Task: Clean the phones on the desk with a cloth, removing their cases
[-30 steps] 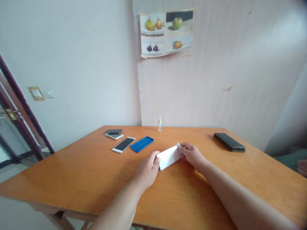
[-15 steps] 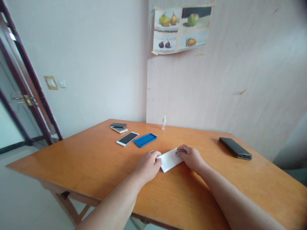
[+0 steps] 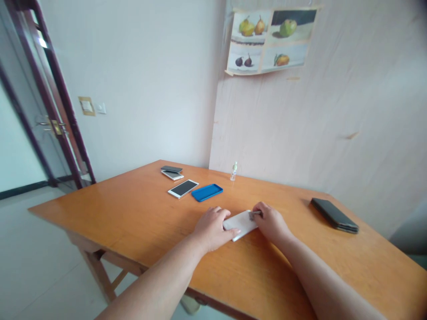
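Note:
A white, flat, phone-shaped slab (image 3: 240, 223) lies on the wooden table in front of me, its plain face up. My left hand (image 3: 212, 227) grips its left end, thumb across the face and fingers at the far edge. At the slab's right end, my right hand (image 3: 271, 223) is closed, fingertips pinched over the surface. Something small and greyish (image 3: 255, 214) shows at those fingertips; I cannot make out what it is. Beyond my left hand lie a blue phone case (image 3: 207, 193), hollow side up, and a white phone (image 3: 183, 189) with a dark screen.
Two stacked phones (image 3: 172, 172) lie at the table's far left. A small clear bottle (image 3: 234, 171) stands by the wall. On the right rests a black wallet-like item (image 3: 334, 215). The table's front edge (image 3: 213, 298) runs below my forearms.
My left thumb has moved from the slab's left edge onto its face, and the fingers have spread. The right hand stays at the right end. The view has shifted slightly.

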A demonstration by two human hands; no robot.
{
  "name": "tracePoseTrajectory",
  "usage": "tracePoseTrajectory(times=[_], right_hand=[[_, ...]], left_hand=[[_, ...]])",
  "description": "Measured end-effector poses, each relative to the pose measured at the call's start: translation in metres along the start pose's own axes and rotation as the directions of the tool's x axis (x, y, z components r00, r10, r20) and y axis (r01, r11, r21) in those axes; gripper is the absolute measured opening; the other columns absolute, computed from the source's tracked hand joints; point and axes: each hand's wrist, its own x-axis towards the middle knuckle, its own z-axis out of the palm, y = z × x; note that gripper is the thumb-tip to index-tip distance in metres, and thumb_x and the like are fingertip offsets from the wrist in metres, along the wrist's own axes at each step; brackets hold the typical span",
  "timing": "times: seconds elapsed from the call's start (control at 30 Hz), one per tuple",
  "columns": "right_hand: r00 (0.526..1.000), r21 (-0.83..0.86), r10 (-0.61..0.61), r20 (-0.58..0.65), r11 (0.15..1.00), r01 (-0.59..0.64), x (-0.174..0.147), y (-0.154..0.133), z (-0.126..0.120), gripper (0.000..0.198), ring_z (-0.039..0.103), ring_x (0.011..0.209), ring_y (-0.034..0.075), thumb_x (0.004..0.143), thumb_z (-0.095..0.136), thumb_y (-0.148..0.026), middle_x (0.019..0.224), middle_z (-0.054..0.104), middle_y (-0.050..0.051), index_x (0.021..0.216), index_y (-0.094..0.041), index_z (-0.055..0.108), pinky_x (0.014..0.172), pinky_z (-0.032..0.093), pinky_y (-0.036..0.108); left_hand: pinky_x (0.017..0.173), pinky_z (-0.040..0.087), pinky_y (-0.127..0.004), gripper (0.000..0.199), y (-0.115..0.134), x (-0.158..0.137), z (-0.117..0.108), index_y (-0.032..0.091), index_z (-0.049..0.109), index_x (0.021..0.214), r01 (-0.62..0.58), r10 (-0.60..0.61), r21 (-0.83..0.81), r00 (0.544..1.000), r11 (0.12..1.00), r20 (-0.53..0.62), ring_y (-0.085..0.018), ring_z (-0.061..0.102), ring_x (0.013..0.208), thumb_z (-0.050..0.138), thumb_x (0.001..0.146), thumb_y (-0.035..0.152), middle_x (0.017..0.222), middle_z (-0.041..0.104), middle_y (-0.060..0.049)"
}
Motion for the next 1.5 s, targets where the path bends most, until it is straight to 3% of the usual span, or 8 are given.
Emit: tracePoseTrajectory(times=[0.13, 0.3, 0.53, 0.73, 1.0, 1.17, 1.27, 1.5], right_hand=[[0.969, -0.002, -0.209, 0.135, 0.977, 0.211, -0.014, -0.029, -0.006, 0.025, 0.061, 0.094, 0.02, 0.085, 0.046, -0.017, 0.097, 0.069, 0.006, 0.097, -0.022, 0.067, 0.084, 0.042, 0.028], [0.826, 0.17, -0.488, 0.281, 0.873, 0.458, -0.033, -0.062, -0.013, 0.033, 0.059, 0.112, 0.02, 0.095, 0.04, -0.026, 0.12, 0.067, 0.005, 0.115, -0.028, 0.065, 0.098, 0.041, 0.032], [0.95, -0.148, -0.135, 0.281, 0.972, 0.182, -0.02, -0.021, -0.012, 0.045, 0.037, 0.138, 0.032, 0.099, 0.033, -0.036, 0.148, 0.045, 0.013, 0.136, -0.021, 0.052, 0.11, 0.021, 0.064], [0.815, 0.15, -0.419, 0.4, 0.907, 0.392, -0.038, -0.058, -0.015, 0.048, 0.032, 0.142, 0.025, 0.102, 0.024, -0.044, 0.15, 0.043, 0.005, 0.143, -0.032, 0.045, 0.117, 0.01, 0.057], [0.942, -0.099, -0.143, 0.302, 0.979, 0.18, -0.02, -0.02, -0.006, 0.05, 0.037, 0.139, 0.031, 0.101, 0.026, -0.044, 0.148, 0.044, 0.014, 0.138, -0.021, 0.051, 0.111, 0.014, 0.068], [0.846, 0.09, -0.396, 0.358, 0.916, 0.391, -0.038, -0.055, -0.019, 0.046, 0.045, 0.134, 0.025, 0.101, 0.026, -0.043, 0.143, 0.052, 0.007, 0.132, -0.029, 0.056, 0.116, 0.022, 0.054], [0.81, 0.183, -0.44, 0.388, 0.898, 0.4, -0.044, -0.066, -0.023, 0.046, 0.043, 0.135, 0.024, 0.101, 0.027, -0.046, 0.147, 0.048, 0.004, 0.138, -0.033, 0.051, 0.117, 0.023, 0.05], [0.945, -0.065, -0.139, 0.295, 0.984, 0.165, -0.02, 0.004, -0.006, 0.054, 0.04, 0.137, 0.031, 0.098, 0.027, -0.052, 0.145, 0.049, 0.01, 0.136, -0.025, 0.054, 0.115, 0.016, 0.062]], left_hand=[[0.089, 0.045, -0.04, 0.071, 0.003, -0.002, 0.001, 0.023, 0.058, 0.117, -0.013, 0.013, 0.048, 1.0, 0.999, 0.003, -0.032, 0.055, 0.107, 0.077, 0.06, 0.06, 0.111, 0.062, -0.009], [0.093, 0.042, -0.042, 0.076, 0.002, -0.003, 0.004, 0.021, 0.053, 0.121, -0.059, 0.058, 0.068, 0.998, 0.996, 0.012, -0.033, 0.056, 0.107, 0.077, 0.059, 0.059, 0.113, 0.063, -0.012], [0.096, 0.04, -0.044, 0.093, 0.0, -0.003, 0.004, 0.022, 0.045, 0.133, 0.0, -0.001, 0.009, 0.999, 1.0, 0.036, -0.035, 0.052, 0.116, 0.08, 0.055, 0.059, 0.123, 0.06, -0.012], [0.095, 0.042, -0.043, 0.077, -0.001, -0.004, 0.006, 0.02, 0.046, 0.129, -0.041, 0.041, 0.001, 0.999, 0.999, -0.003, -0.032, 0.056, 0.11, 0.074, 0.065, 0.052, 0.117, 0.063, -0.012], [0.093, 0.043, -0.043, 0.089, -0.001, -0.003, 0.006, 0.022, 0.045, 0.131, 0.009, -0.009, -0.012, 1.0, 1.0, 0.023, -0.034, 0.054, 0.113, 0.081, 0.056, 0.054, 0.122, 0.061, -0.011], [0.09, 0.044, -0.042, 0.077, -0.002, -0.002, 0.009, 0.02, 0.047, 0.127, -0.045, 0.045, 0.023, 0.999, 0.999, -0.003, -0.032, 0.057, 0.104, 0.074, 0.064, 0.054, 0.111, 0.064, -0.011], [0.088, 0.045, -0.042, 0.065, 0.0, -0.003, 0.009, 0.02, 0.049, 0.123, -0.074, 0.074, 0.068, 0.997, 0.995, -0.005, -0.03, 0.058, 0.099, 0.067, 0.071, 0.053, 0.106, 0.065, -0.011], [0.087, 0.043, -0.044, 0.055, 0.006, -0.004, 0.006, 0.019, 0.056, 0.104, -0.114, 0.109, 0.193, 0.993, 0.975, 0.036, -0.032, 0.056, 0.101, 0.067, 0.07, 0.06, 0.104, 0.063, -0.012]])
